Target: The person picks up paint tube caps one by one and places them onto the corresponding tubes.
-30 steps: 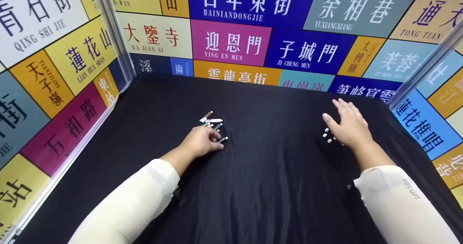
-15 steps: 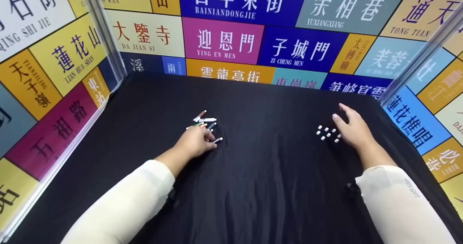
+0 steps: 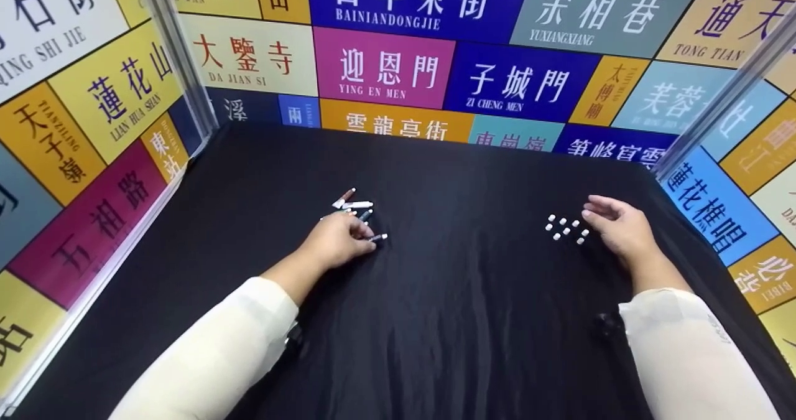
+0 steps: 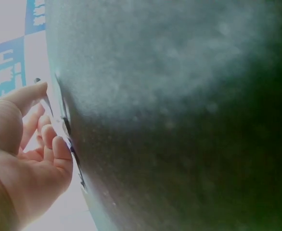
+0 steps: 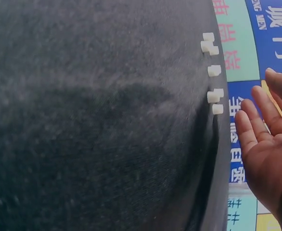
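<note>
My left hand (image 3: 341, 238) is at the near side of a small pile of markers, pinching a dark marker (image 3: 380, 238) with a pale end between thumb and fingers. In the left wrist view the thumb (image 4: 32, 94) meets this slim dark shape close to the cloth. Just beyond the hand lie a brown marker (image 3: 346, 196), a white marker (image 3: 358, 205) and a dark green marker (image 3: 365, 215); the hand hides part of the pile. My right hand (image 3: 622, 230), fingers relaxed and holding nothing, hovers right beside several small white cylindrical pieces (image 3: 565, 231).
A black cloth (image 3: 460, 270) with soft folds covers the table. Upright panels with coloured street-name signs (image 3: 379, 68) enclose the back and both sides. Metal corner posts (image 3: 180, 53) rise at the back left and back right.
My right hand has drawn back to the right and nearer, uncovering the white pieces. My left hand stays by the pile, its thumb and fingers now closer together on the dark marker. The head view shifted slightly.
</note>
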A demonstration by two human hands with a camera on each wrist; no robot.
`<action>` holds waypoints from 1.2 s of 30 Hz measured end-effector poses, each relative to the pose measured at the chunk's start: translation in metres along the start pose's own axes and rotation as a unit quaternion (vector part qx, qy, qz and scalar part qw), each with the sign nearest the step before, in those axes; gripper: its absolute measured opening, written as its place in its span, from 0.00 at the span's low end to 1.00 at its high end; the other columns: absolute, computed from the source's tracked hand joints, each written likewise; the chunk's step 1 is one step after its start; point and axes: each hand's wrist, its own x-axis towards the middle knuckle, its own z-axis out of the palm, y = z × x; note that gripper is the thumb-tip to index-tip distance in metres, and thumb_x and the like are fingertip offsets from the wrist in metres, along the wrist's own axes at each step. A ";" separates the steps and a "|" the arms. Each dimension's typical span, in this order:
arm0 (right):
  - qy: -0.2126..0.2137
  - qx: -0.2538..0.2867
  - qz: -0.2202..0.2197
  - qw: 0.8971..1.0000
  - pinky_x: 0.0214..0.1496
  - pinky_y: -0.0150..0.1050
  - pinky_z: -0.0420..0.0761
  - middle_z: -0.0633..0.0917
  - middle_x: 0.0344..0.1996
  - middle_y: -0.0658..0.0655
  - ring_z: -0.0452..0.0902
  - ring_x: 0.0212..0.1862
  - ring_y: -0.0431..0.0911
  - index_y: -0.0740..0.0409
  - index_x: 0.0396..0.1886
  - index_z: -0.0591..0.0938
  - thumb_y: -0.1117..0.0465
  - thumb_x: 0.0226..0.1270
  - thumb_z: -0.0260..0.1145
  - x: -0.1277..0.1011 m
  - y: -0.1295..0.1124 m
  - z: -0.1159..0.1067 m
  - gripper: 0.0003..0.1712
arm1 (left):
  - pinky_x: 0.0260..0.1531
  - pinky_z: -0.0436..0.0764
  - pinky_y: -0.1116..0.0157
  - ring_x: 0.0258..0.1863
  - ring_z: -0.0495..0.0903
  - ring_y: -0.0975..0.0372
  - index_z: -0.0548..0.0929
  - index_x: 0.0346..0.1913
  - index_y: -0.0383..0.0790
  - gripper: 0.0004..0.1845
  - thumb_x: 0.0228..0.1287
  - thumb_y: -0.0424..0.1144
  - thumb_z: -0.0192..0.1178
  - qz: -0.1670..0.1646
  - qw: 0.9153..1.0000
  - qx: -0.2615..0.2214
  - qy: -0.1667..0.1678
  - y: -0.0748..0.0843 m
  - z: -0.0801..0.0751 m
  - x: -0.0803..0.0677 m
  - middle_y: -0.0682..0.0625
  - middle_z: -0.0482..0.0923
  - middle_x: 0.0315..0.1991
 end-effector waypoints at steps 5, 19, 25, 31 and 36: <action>-0.025 0.078 0.046 0.996 0.47 0.23 0.84 0.86 0.39 0.24 0.83 0.43 0.21 0.63 0.74 0.75 0.59 0.78 0.69 -0.005 0.001 -0.005 0.30 | 0.48 0.80 0.61 0.40 0.82 0.60 0.94 0.39 0.47 0.06 0.61 0.43 0.77 -0.020 0.999 -0.030 0.004 0.007 -0.003 0.000 0.53 0.89 0.35; -0.074 0.097 0.109 0.987 0.44 0.25 0.84 0.88 0.36 0.27 0.85 0.40 0.24 0.67 0.75 0.72 0.63 0.76 0.70 -0.013 0.006 -0.009 0.32 | 0.73 0.73 0.59 0.44 0.84 0.57 0.93 0.41 0.44 0.08 0.63 0.43 0.76 -0.011 0.997 -0.068 0.027 0.021 -0.006 0.005 0.52 0.90 0.36; -0.084 0.074 0.106 0.988 0.46 0.20 0.82 0.89 0.39 0.27 0.83 0.42 0.22 0.71 0.79 0.67 0.60 0.75 0.72 -0.006 0.028 -0.009 0.40 | 0.81 0.64 0.60 0.42 0.85 0.57 0.93 0.42 0.42 0.08 0.63 0.41 0.76 0.001 0.996 -0.083 0.032 0.021 -0.005 0.008 0.50 0.91 0.38; -0.083 0.035 0.086 0.992 0.46 0.17 0.80 0.89 0.38 0.28 0.82 0.41 0.21 0.72 0.76 0.71 0.62 0.74 0.72 -0.004 0.034 -0.009 0.37 | 0.66 0.77 0.58 0.39 0.84 0.60 0.93 0.43 0.43 0.08 0.64 0.41 0.76 -0.005 0.995 -0.094 0.030 0.023 -0.004 0.007 0.52 0.90 0.38; -0.079 -0.056 0.060 0.993 0.43 0.17 0.78 0.91 0.42 0.33 0.79 0.39 0.20 0.68 0.70 0.80 0.59 0.73 0.73 -0.003 0.035 -0.007 0.31 | 0.59 0.79 0.61 0.37 0.82 0.62 0.93 0.43 0.43 0.08 0.63 0.40 0.76 0.004 0.995 -0.095 0.034 0.025 -0.003 0.007 0.52 0.88 0.37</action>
